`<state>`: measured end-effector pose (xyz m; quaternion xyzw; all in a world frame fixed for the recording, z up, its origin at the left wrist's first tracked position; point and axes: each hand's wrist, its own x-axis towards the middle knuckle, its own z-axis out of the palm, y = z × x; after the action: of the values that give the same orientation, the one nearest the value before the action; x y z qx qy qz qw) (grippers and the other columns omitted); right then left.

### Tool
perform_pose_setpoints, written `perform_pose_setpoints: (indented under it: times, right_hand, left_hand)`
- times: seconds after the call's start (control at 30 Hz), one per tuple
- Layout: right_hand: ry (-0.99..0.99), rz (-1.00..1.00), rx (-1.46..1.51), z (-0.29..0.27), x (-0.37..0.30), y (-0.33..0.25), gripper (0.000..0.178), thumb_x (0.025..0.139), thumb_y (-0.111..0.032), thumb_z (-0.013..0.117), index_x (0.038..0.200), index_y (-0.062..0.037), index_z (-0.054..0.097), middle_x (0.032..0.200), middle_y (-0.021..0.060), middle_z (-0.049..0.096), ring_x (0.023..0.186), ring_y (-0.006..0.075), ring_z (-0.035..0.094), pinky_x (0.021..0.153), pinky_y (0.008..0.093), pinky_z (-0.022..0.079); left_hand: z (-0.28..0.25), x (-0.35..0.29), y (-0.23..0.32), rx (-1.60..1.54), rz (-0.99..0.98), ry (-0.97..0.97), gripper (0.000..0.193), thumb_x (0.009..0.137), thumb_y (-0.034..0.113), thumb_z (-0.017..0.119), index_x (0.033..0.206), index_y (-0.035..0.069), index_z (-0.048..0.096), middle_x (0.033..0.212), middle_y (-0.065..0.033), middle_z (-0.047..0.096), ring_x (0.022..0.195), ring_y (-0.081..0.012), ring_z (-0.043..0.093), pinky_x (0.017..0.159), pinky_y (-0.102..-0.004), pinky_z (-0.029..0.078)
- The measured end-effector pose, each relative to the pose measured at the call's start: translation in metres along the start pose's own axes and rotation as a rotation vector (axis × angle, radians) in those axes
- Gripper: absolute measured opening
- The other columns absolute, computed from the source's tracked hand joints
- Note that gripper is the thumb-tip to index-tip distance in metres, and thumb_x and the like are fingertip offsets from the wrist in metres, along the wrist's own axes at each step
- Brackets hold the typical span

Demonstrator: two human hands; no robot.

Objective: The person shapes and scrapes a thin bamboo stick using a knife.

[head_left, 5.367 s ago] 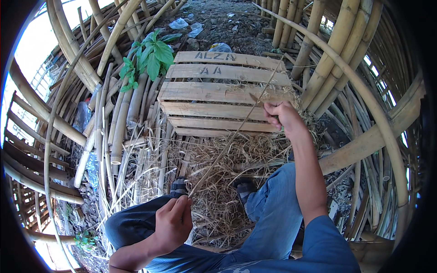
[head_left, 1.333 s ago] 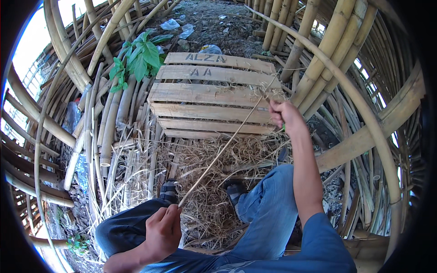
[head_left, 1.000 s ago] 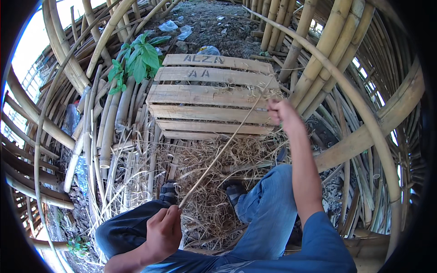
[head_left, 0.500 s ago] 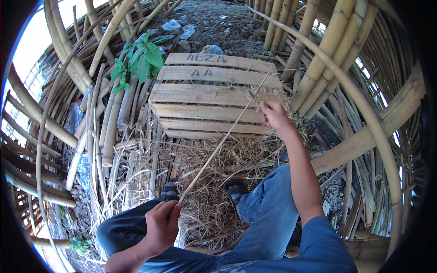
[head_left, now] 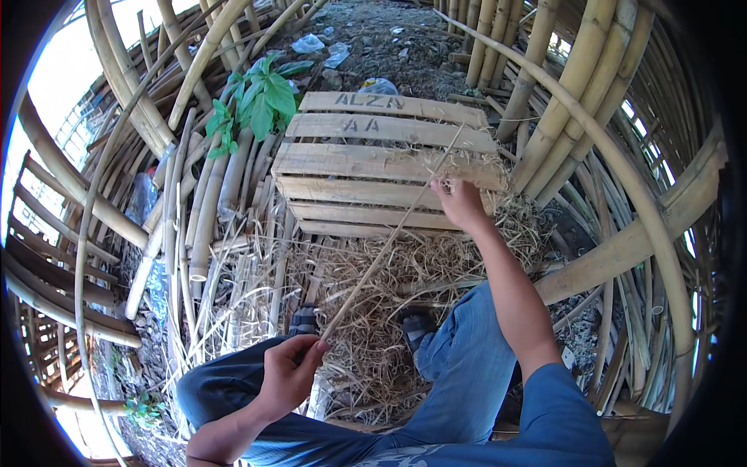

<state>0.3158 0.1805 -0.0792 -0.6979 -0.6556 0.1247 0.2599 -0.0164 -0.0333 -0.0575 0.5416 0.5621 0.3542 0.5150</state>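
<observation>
A long thin bamboo strip (head_left: 383,253) slants from near my lap up over a slatted wooden crate (head_left: 342,162). Its near end is pinched between the thumb and fingers of my left hand (head_left: 289,373), above my left knee. My right hand (head_left: 461,205) is closed beside the strip's upper part, over the crate's right side, with its fingertips at or very near the strip. What sits inside that fist is hidden now; a small green bit showed there earlier. Pale shavings lie on the crate's right slats.
Curly shavings (head_left: 436,265) cover the ground between my feet and the crate. Bamboo poles (head_left: 564,101) stand at the right, and a thick bamboo rail (head_left: 622,253) crosses there. Cut bamboo pieces (head_left: 206,218) and a leafy green plant (head_left: 264,101) are at the left.
My right hand has moved left, closer to the strip. My left hand keeps its pinch on the near end. The whole view has shifted slightly, so the crate appears farther right.
</observation>
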Motion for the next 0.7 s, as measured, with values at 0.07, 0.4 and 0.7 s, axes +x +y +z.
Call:
perform_pose_setpoints:
  times: [0.07, 0.4, 0.7]
  right_hand:
    - [0.121, 0.013, -0.113, 0.009, 0.004, 0.005, 0.033, 0.090, -0.033, 0.053, 0.086, -0.0012, 0.063, 0.069, 0.0200, 0.064, 0.070, 0.0362, 0.064, 0.067, 0.0450, 0.050]
    - [0.474, 0.188, -0.271, 0.002, 0.021, 0.014, 0.021, 0.071, -0.031, 0.064, 0.081, -0.0122, 0.065, 0.069, 0.0132, 0.066, 0.066, 0.0323, 0.065, 0.062, 0.0429, 0.050]
    - [0.580, 0.080, -0.380, -0.010, 0.030, 0.045, 0.019, 0.067, -0.027, 0.064, 0.078, -0.0125, 0.066, 0.074, 0.0132, 0.067, 0.069, 0.0300, 0.065, 0.059, 0.0407, 0.049]
  left_hand:
    - [0.000, -0.002, 0.008, 0.005, -0.017, -0.027, 0.020, 0.091, 0.014, 0.060, 0.093, -0.006, 0.063, 0.064, 0.0032, 0.053, 0.057, -0.0014, 0.041, 0.047, -0.0197, 0.032]
    - [0.002, -0.016, 0.021, -0.339, -0.341, -0.220, 0.021, 0.094, 0.017, 0.055, 0.095, -0.003, 0.062, 0.061, 0.0053, 0.048, 0.049, -0.0009, 0.037, 0.043, -0.0187, 0.027]
    - [0.007, -0.031, 0.035, -0.345, -0.308, -0.189, 0.021, 0.094, 0.012, 0.053, 0.091, -0.007, 0.062, 0.056, 0.0029, 0.041, 0.045, -0.0037, 0.029, 0.040, -0.0218, 0.021]
